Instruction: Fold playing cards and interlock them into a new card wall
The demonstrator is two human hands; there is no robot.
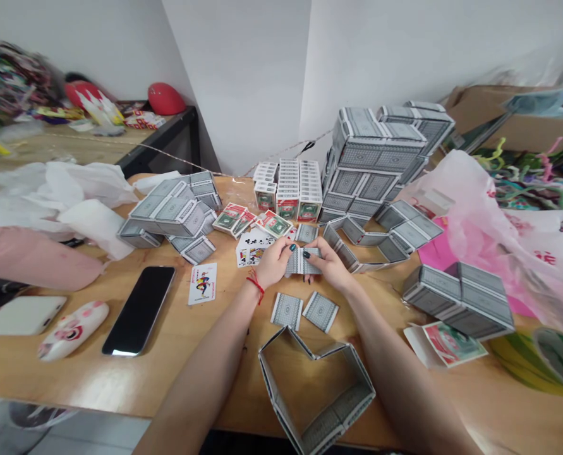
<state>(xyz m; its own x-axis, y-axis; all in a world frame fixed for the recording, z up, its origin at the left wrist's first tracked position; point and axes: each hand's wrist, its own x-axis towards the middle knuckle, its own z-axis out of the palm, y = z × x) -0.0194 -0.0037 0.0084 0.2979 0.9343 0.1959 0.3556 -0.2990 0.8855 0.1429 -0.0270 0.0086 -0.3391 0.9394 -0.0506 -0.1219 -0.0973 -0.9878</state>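
Observation:
Between my two hands is a pair of folded playing cards (296, 262), grey patterned backs up, side by side. My left hand (274, 260) pinches the left part, thumb on top. On the right part, my right hand (329, 262) grips with its thumb above and fingertips showing below. Another folded card (306, 233) lies just beyond my fingers. Closer to me are two folded card squares, one on the left (287, 311) and one on the right (321, 311). A heart-shaped frame of folded cards (340, 411) stands between my forearms. Face-up cards (249, 248) lie beside my left hand.
Stacked card boxes (361, 164) tower at the back right, beside rows of card packs (288, 183). More folded-card blocks stand left (167, 208) and right (461, 300). A phone (139, 309), a joker card (203, 283) and a tape roll (541, 357) lie on the table.

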